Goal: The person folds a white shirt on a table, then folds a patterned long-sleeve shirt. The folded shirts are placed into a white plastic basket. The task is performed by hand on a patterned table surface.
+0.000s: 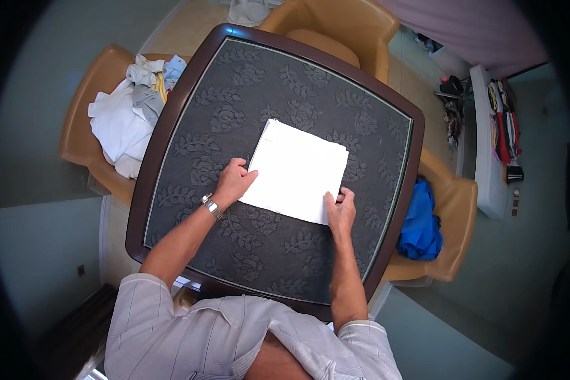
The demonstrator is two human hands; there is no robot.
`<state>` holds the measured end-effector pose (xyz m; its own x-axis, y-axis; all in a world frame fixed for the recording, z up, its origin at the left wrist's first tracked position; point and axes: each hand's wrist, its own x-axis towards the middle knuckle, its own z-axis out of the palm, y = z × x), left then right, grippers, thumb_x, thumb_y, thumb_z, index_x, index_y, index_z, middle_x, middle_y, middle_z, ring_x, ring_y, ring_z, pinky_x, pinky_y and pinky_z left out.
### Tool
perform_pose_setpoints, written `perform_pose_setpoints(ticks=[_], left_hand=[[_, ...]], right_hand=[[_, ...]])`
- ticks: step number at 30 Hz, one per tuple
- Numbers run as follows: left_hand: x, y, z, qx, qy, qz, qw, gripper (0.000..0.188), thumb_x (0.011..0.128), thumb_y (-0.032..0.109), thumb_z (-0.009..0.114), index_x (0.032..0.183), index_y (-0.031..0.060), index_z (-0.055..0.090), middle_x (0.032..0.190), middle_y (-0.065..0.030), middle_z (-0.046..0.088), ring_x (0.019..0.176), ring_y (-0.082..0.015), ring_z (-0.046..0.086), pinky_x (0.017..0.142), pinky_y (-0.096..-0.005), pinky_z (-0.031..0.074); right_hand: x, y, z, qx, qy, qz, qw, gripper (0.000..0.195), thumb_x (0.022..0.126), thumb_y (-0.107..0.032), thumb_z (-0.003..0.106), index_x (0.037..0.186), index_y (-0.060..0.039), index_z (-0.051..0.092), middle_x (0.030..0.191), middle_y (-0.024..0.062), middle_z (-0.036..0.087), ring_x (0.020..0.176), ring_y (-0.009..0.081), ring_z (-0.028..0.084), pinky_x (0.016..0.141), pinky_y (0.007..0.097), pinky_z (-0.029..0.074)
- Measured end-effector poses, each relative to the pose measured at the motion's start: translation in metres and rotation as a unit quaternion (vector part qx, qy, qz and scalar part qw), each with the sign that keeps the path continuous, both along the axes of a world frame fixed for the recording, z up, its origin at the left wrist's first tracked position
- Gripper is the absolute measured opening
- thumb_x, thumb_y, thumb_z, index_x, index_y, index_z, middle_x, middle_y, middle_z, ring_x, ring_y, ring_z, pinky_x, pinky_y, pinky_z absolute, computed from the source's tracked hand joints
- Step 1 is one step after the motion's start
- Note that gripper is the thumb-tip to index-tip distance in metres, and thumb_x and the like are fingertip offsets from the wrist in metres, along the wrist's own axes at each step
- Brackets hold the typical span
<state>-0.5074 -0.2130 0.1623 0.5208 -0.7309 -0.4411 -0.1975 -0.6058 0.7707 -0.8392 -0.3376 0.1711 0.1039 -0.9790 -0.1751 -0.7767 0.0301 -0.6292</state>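
A folded white cloth (297, 171) lies nearly square on the dark, floral-patterned top of a table (285, 256). My left hand (237, 181) holds the cloth's left edge, its thumb resting on top and its fingers curled at the side. At the lower right corner, my right hand (342, 211) grips the cloth with the thumb on the upper face. Some of the right fingertips are hidden. Layers show along the cloth's top and right edges. A metal-banded watch (211, 205) is on my left wrist.
A tan armchair (78, 137) on the left bears a pile of clothes (123, 121). Blue fabric (420, 225) lies on another armchair (458, 228) at the right. A third armchair (342, 23) stands beyond the table. Folded clothes (503, 126) rest on a white surface (484, 142) farther right.
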Motion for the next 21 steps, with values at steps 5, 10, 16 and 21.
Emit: perform_pose_setpoints(ticks=[5, 10, 16, 21], left_hand=[[0.008, -0.009, -0.003, 0.042, 0.092, -0.019, 0.995, 0.044, 0.096, 0.029, 0.085, 0.116, -0.0082, 0.072, 0.086, -0.0111, 0.076, 0.062, -0.0188, 0.069, 0.052, -0.0359, 0.053], [-0.005, 0.026, 0.002, 0.047, 0.207, -0.059, 0.976, 0.030, 0.099, 0.022, 0.080, 0.105, -0.0070, 0.074, 0.073, -0.0067, 0.070, 0.051, -0.0135, 0.060, 0.045, -0.0323, 0.045], [-0.011, 0.138, 0.007, 0.039, 0.117, -0.154, 0.980, 0.032, 0.092, 0.024, 0.079, 0.101, -0.0063, 0.079, 0.081, -0.0093, 0.076, 0.066, -0.0179, 0.070, 0.059, -0.0364, 0.055], [-0.035, 0.228, 0.015, 0.026, 0.191, -0.214, 0.957, 0.039, 0.089, 0.027, 0.079, 0.106, -0.0088, 0.079, 0.093, -0.0153, 0.080, 0.089, -0.0225, 0.075, 0.082, -0.0415, 0.059]], right_hand=[[0.010, 0.016, -0.010, 0.037, 0.022, -0.016, 0.999, 0.049, 0.092, -0.033, 0.087, 0.125, -0.0005, 0.071, 0.107, 0.0208, 0.080, 0.099, 0.0414, 0.078, 0.089, 0.0517, 0.060], [-0.013, 0.032, -0.011, 0.090, 0.009, -0.008, 0.996, 0.037, 0.091, -0.028, 0.086, 0.113, 0.0007, 0.077, 0.099, 0.0174, 0.082, 0.092, 0.0334, 0.079, 0.087, 0.0472, 0.061], [-0.063, 0.147, -0.007, 0.187, -0.043, 0.044, 0.980, 0.031, 0.090, -0.023, 0.090, 0.095, -0.0017, 0.067, 0.080, 0.0003, 0.066, 0.071, 0.0112, 0.063, 0.061, 0.0341, 0.054], [-0.105, 0.252, 0.022, 0.248, 0.040, 0.124, 0.960, 0.043, 0.089, -0.031, 0.093, 0.105, -0.0004, 0.067, 0.085, 0.0057, 0.071, 0.074, 0.0178, 0.070, 0.069, 0.0374, 0.060]])
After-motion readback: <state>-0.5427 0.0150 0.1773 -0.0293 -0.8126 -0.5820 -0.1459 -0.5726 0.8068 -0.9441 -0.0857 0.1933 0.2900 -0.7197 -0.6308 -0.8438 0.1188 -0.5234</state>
